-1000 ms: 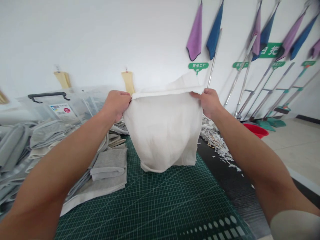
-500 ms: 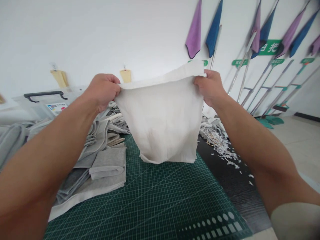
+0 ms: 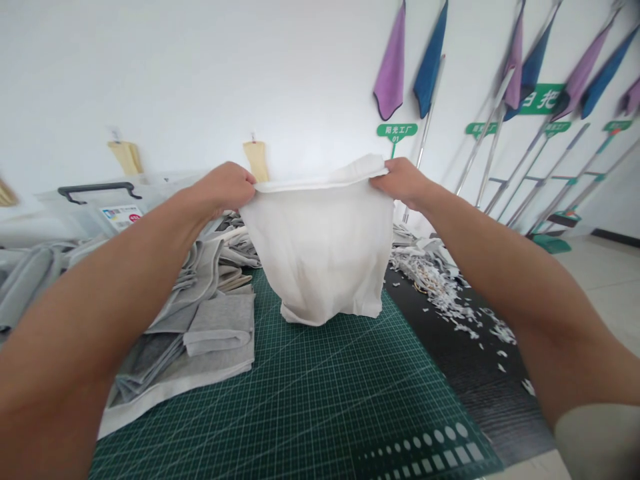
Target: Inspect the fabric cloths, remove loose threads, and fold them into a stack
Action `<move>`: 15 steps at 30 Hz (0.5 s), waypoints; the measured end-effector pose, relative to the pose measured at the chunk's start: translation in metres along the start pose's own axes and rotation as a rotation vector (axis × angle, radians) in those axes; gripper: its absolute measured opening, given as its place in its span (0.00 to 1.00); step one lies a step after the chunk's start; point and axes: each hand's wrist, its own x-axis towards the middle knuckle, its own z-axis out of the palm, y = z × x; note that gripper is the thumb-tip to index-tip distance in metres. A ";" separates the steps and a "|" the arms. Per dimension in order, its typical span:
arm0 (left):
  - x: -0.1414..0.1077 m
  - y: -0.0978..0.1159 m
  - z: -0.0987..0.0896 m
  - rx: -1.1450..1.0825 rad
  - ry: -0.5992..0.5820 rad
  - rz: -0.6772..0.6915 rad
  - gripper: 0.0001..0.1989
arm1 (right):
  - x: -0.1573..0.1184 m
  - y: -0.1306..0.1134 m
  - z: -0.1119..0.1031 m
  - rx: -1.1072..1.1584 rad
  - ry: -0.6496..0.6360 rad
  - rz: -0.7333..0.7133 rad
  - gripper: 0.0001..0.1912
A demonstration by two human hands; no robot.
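Note:
A piece of white cloth (image 3: 320, 247) hangs stretched between my two hands, its lower edge at the far part of the green cutting mat (image 3: 310, 400). My left hand (image 3: 233, 187) is closed on the cloth's upper left corner. At the upper right corner, my right hand (image 3: 400, 181) pinches the same cloth, with a small flap standing up beside the fingers. The top edge looks folded over and runs nearly straight. Creases and a faint shadow show low on the cloth. Most fingertips are hidden behind the fabric.
Stacked grey folded cloths (image 3: 220, 320) cover the mat's left side. Behind them stands a clear plastic box (image 3: 155, 193) with a black handle. White scraps (image 3: 440, 287) lie on the black table (image 3: 465, 360) at right. Mops and brooms (image 3: 540, 173) lean by the wall.
Both hands have come down a little, the right one also moving left. The cloth's top edge is lower and its right side has shifted inward.

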 end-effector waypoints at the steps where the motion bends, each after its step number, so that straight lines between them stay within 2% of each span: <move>1: 0.004 0.001 -0.001 0.018 0.092 0.030 0.09 | 0.003 -0.005 -0.001 -0.069 0.078 -0.049 0.08; 5: 0.018 0.004 -0.007 -0.014 0.690 0.246 0.10 | 0.012 -0.031 -0.009 -0.290 0.526 -0.248 0.08; 7: 0.016 0.002 -0.010 -0.032 0.895 0.334 0.11 | 0.010 -0.037 -0.011 -0.314 0.626 -0.332 0.07; 8: 0.011 -0.001 -0.010 -0.032 0.935 0.368 0.12 | 0.005 -0.036 -0.012 -0.314 0.624 -0.381 0.08; 10: -0.008 -0.009 -0.008 -0.009 0.903 0.443 0.11 | -0.012 -0.030 -0.015 -0.308 0.561 -0.498 0.11; 12: -0.035 -0.021 -0.003 0.035 0.774 0.512 0.11 | -0.040 -0.019 -0.018 -0.277 0.475 -0.661 0.16; 14: -0.065 -0.035 0.000 0.064 0.604 0.673 0.11 | -0.076 -0.010 -0.023 -0.220 0.356 -0.831 0.21; 15: -0.079 -0.042 0.000 0.066 0.478 0.779 0.11 | -0.095 -0.008 -0.027 -0.203 0.213 -0.831 0.21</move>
